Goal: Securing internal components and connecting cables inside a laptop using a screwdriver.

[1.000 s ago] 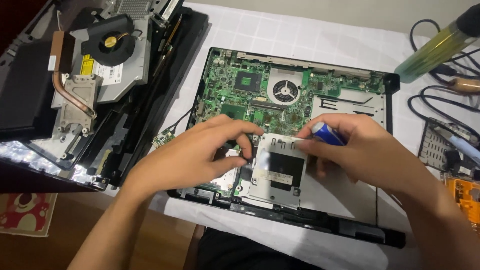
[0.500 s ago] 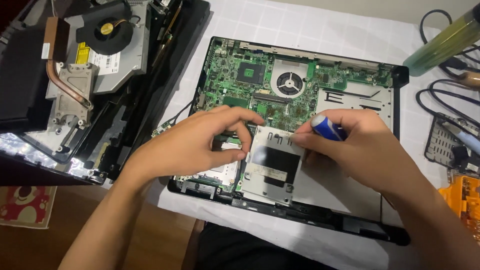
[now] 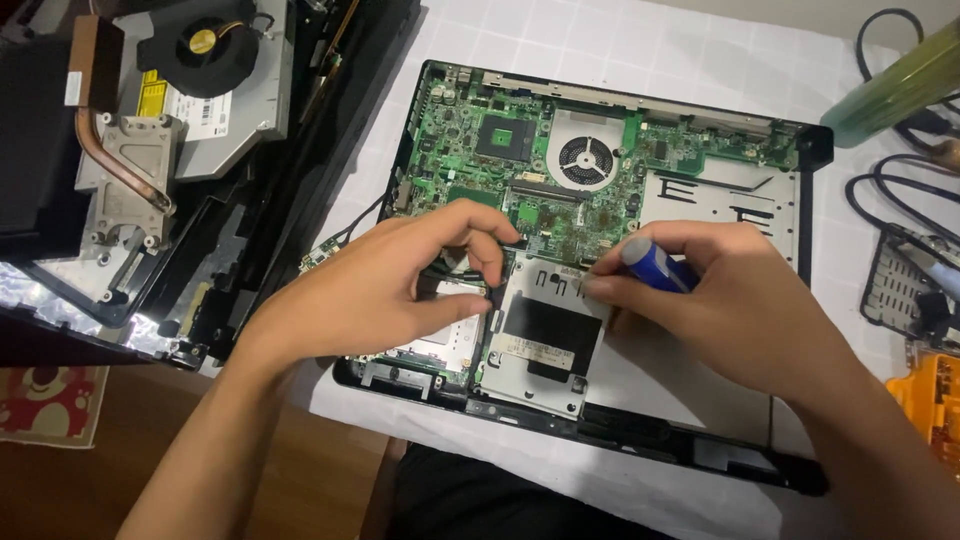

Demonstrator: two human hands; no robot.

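Blue-handled screwdriver in right hand.

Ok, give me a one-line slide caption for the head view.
Right hand holds a blue-handled screwdriver at the silver drive caddy while the left hand steadies the opened laptop.

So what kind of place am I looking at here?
Most likely a home electronics repair bench. An opened laptop lies on a white cloth, its green circuit board exposed; a removed fan and copper heat pipe sit to the left, and the right hand holds a blue-handled screwdriver.
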